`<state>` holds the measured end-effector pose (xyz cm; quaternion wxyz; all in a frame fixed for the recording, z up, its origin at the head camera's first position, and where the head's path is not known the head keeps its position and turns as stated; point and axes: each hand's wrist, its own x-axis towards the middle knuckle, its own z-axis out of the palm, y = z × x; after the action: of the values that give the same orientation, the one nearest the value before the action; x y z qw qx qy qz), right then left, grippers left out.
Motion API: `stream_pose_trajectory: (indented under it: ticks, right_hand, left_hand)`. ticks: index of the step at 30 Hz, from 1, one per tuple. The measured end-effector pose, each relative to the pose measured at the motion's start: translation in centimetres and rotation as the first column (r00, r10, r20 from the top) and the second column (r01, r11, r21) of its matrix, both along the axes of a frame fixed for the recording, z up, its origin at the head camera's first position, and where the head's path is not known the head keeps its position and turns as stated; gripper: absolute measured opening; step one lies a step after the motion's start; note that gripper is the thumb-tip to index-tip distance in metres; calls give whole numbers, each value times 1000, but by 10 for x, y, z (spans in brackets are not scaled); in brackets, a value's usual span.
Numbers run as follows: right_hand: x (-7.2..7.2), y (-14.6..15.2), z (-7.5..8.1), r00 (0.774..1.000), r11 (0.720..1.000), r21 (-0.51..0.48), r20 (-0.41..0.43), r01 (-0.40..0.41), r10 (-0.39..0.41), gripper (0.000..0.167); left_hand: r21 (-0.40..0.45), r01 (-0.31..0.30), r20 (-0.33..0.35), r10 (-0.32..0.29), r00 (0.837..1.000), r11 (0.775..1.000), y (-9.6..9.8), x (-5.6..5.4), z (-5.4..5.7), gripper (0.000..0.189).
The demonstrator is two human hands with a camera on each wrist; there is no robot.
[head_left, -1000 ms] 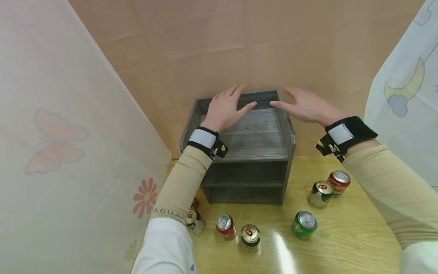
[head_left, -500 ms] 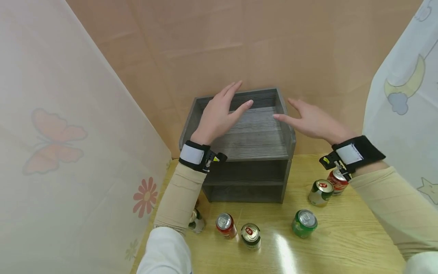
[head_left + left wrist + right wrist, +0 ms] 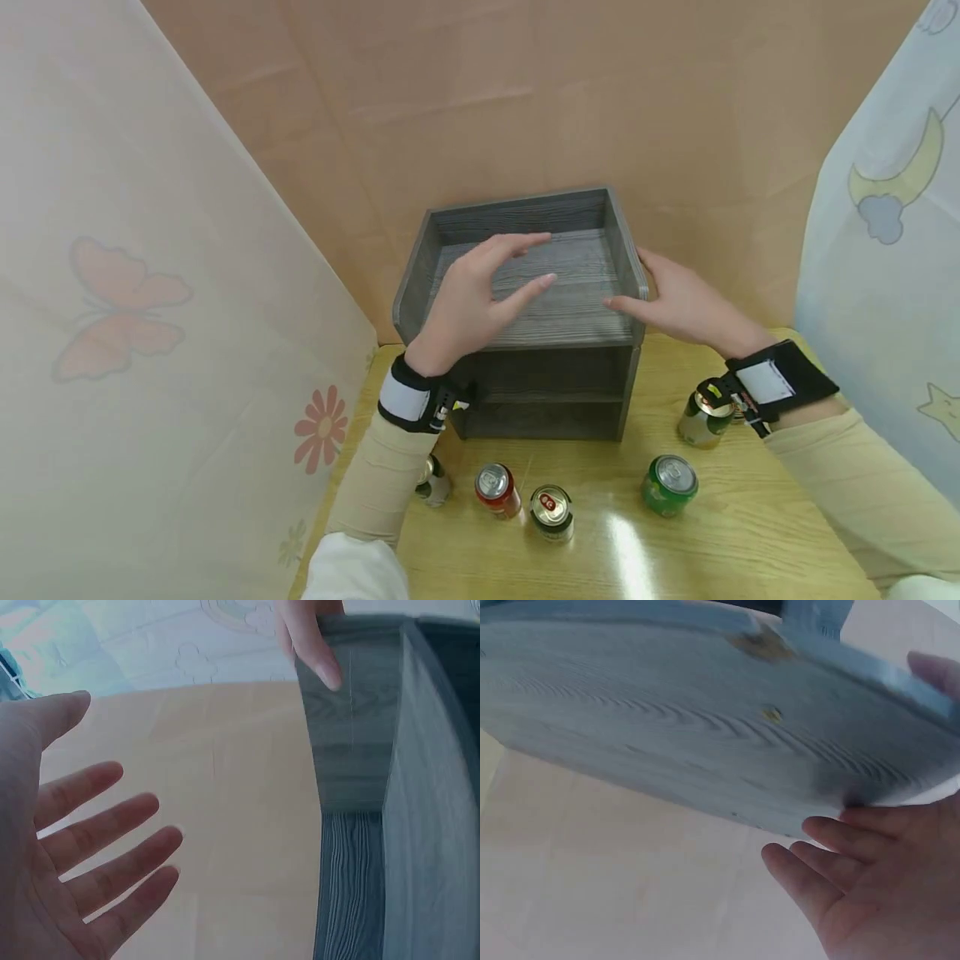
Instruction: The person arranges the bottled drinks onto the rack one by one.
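Note:
A small grey wood-grain shelf unit [image 3: 551,392] stands on the table, with a tray-like top and lower compartments. My left hand [image 3: 468,300] hovers over the left part of its top, thumb and fingers apart, holding nothing. In the left wrist view the left hand's fingers [image 3: 112,832] are spread beside the unit. My right hand [image 3: 686,304] straddles the unit's right side panel [image 3: 705,712]. Its thumb reaches over the inside, and its fairly straight fingers [image 3: 802,877] lie along the outside. The index finger appears to touch the panel.
On the wooden table [image 3: 750,517] stand a red can [image 3: 497,492], a black-and-gold can [image 3: 552,512] and a green can [image 3: 670,486]. Another can [image 3: 705,417] is near the right wrist, partly covering one behind it. A can [image 3: 432,482] shows beside the left forearm. Fabric walls surround the table.
Both hands have come down and nearer. The right hand has moved from above the top's back right to the right side panel. The left hand's fingers now bend more toward the right.

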<state>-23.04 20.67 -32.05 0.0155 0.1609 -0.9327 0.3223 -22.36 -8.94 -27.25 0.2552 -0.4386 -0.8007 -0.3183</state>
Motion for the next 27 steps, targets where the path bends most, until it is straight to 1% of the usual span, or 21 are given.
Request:
stream_pose_trajectory:
  ticks: [2,3,6,8,11,15,19,21,23,25,27]
  right_hand:
    - [4,-2,-7,999,999,-46,-37,-5,3,95]
    - [6,-4,-11,999,998,-65,-51,-2,-1,93]
    - [12,-8,-24,995,993,-119,-93,18,-29,88]
    - [16,-10,-34,993,987,-156,-110,35,-52,84]
    - [21,-13,-48,987,978,-197,-130,64,-91,73]
    - [25,-16,-61,982,964,-245,-132,100,-136,63]
    - [28,-20,-73,972,951,-283,-157,125,-175,58]
    - [28,-23,-79,965,943,-304,-175,135,-194,56]
    - [29,-27,-86,960,930,-341,-187,135,-208,55]
    - [30,-31,-91,954,917,-375,-198,136,-223,53]
    - [31,-35,-94,948,908,-397,-216,134,-234,48]
  left_hand:
    - [12,61,-15,-61,998,998,1,8,-7,45]
    - [12,81,-15,-81,997,997,1,13,-11,44]
    - [-9,118,4,-118,993,993,3,26,-21,43]
    - [-27,129,27,-128,991,991,4,33,-28,42]
    - [-45,130,63,-127,990,991,3,43,-39,42]
    - [-54,132,107,-126,986,990,2,52,-58,40]
    - [-80,126,177,-111,978,989,2,58,-83,39]
    - [-103,117,224,-92,970,988,4,61,-97,39]
    - [-137,118,273,-77,959,984,5,64,-112,40]
    - [-197,118,315,-51,948,973,7,67,-129,41]
    - [-285,122,344,-17,939,951,9,70,-148,45]
